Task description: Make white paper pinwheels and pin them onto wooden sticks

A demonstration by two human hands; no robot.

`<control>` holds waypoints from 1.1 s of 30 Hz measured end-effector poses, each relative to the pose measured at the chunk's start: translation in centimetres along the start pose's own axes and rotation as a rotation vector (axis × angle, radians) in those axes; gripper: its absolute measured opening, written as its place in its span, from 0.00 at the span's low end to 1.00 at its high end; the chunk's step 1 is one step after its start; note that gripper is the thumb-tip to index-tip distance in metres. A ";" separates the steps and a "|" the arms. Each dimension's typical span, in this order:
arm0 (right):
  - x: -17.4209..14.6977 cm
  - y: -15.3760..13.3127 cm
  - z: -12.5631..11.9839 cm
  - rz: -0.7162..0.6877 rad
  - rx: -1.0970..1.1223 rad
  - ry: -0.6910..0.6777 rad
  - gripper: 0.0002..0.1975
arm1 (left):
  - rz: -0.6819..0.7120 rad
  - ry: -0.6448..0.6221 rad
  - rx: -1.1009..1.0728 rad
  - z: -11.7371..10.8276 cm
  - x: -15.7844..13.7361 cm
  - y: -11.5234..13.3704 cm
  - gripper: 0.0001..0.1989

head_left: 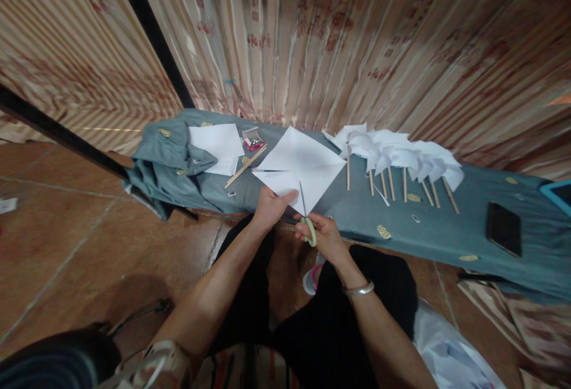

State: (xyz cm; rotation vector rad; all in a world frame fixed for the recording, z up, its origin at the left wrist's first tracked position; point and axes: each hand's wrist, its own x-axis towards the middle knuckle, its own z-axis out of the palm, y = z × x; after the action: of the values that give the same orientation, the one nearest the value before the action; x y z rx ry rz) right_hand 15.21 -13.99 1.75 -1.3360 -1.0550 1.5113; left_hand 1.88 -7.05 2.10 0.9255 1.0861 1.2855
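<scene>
A square sheet of white paper (307, 154) is held cornerwise over the cloth-covered bench. Its left corner has a slit, and a second cut runs up from the near corner. My left hand (271, 206) pinches the sheet's lower left edge, thumb on top. In my right hand (323, 234) are scissors (311, 233) with pale green handles, their blades at the near corner of the paper. Right of the sheet lies a row of folded white paper pinwheels (392, 148) on wooden sticks.
More white sheets (218, 139), a small red box (253, 142) and loose wooden sticks (245, 166) lie left on the bench (352, 219). At right are a dark phone (504, 228) and a blue-edged device (557, 193). A curtain (303, 38) hangs behind; a black post (151, 32) stands left.
</scene>
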 end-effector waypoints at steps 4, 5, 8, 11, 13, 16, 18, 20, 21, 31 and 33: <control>-0.1 -0.2 0.2 0.039 0.021 0.017 0.24 | -0.005 0.004 -0.006 0.0 -0.1 0.0 0.12; -0.1 -0.3 0.2 0.042 0.023 0.017 0.24 | -0.007 0.005 -0.008 0.0 -0.1 0.0 0.12; -0.1 -0.3 0.2 0.020 0.010 0.017 0.24 | -0.022 0.000 0.006 0.0 -0.4 0.0 0.11; 0.0 -0.2 0.1 -0.007 -0.010 0.016 0.23 | -0.027 -0.015 0.021 0.1 -0.7 0.0 0.10; 0.0 -0.2 0.0 -0.018 -0.022 0.014 0.23 | -0.023 -0.024 0.017 0.1 -0.7 -0.1 0.10; -0.1 -0.2 0.0 -0.021 -0.037 0.008 0.23 | -0.022 -0.029 0.004 0.0 -0.6 -0.3 0.11; -0.1 -0.2 0.0 -0.009 -0.038 0.008 0.23 | -0.024 -0.026 -0.005 0.0 -0.6 -0.4 0.12; -0.1 -0.3 0.0 0.004 -0.030 0.012 0.24 | -0.024 -0.023 -0.009 0.0 -0.5 -0.4 0.11; -0.1 -0.3 0.0 0.004 -0.027 0.013 0.24 | -0.024 -0.022 -0.011 0.0 -0.5 -0.4 0.11; -0.1 0.0 -0.3 -0.060 -0.098 0.019 0.21 | -0.066 -0.016 -0.017 0.1 -1.1 0.0 0.11; -0.1 -0.1 -0.3 -0.053 -0.094 0.019 0.21 | -0.069 -0.022 -0.024 0.2 -1.1 0.0 0.12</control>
State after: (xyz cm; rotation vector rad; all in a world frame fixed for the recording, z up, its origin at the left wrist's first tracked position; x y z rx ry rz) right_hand 15.50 -14.04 1.87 -1.3737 -1.1530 1.4232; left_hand 2.08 -8.19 2.23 0.8752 1.0740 1.2269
